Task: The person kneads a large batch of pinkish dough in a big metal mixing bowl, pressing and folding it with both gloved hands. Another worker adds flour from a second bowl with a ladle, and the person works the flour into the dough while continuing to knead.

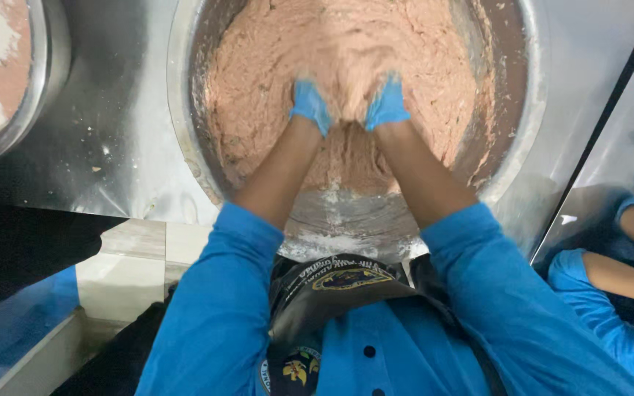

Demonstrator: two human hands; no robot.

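Observation:
A big round steel bowl sits on a steel counter and holds a thick pinkish-brown paste. Both my hands wear blue gloves and are sunk into the paste near the bowl's middle. Only the wrist end of my left hand shows; its fingers are buried in the paste. My right hand is pushed in the same way, a short gap to the right. A lump of paste rises between and over the two hands. Flour dusts the near inner wall of the bowl.
A second steel bowl with pale and pinkish contents stands at the far left. The steel counter is speckled with crumbs. A shiny vertical panel at the right mirrors blue sleeves. Tiled floor shows below the counter edge.

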